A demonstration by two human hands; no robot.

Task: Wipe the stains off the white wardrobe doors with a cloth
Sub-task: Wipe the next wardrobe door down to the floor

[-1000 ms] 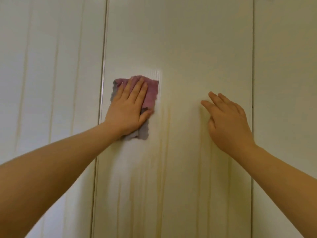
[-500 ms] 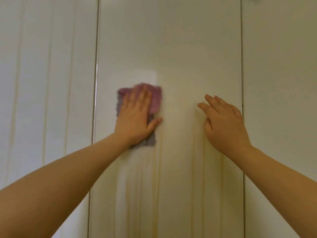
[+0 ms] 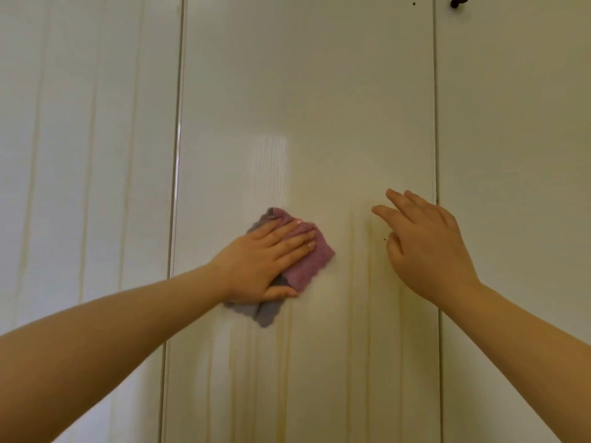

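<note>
Purple cloth under my left hand, fingers flat and together, mid-wipe; my right hand has its fingers loosely spread. Yellow streaks below probably need firm downward strokes next.

Left arm stretched forward, left hand flat, fingers straight and together, pointing right, right arm stretched forward, right hand raised, fingers loosely spread

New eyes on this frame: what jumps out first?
The pink-and-grey cloth stands out, pressed flat under the left hand on the middle door. Yellowish drip streaks run down that door below and to the right of the cloth. The right hand is spread open near the door's right edge.
</note>
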